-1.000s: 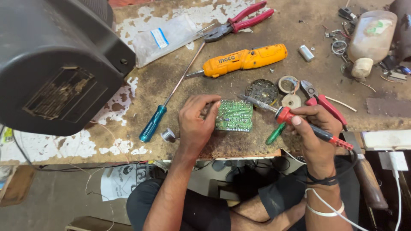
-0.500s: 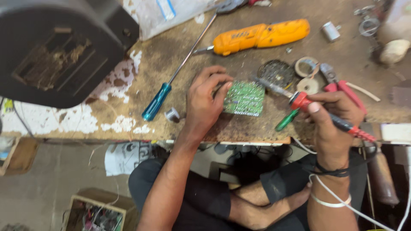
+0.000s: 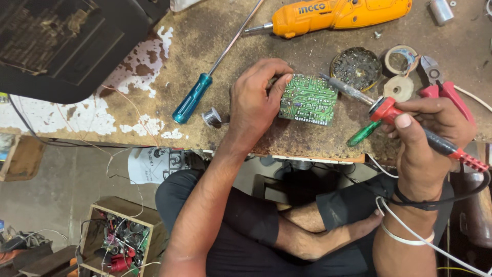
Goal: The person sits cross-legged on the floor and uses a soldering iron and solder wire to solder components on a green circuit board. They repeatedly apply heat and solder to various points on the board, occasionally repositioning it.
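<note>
Two hands clamped — left hand [image 3: 254,105] on circuit board [image 3: 308,100], right hand [image 3: 429,134] on soldering iron [image 3: 389,110] — scarred workbench [image 3: 215,46].

Below the front edge of the surface [image 3: 154,56], a white paper label [image 3: 154,165] with black print hangs crumpled, just left of the seated person's knee. Up top, above the green circuit board [image 3: 308,99], the orange electric screwdriver [image 3: 338,14] carries a black printed mark along its body. At the frame's top edge, a sliver of clear plastic packet [image 3: 182,4] shows.
</note>
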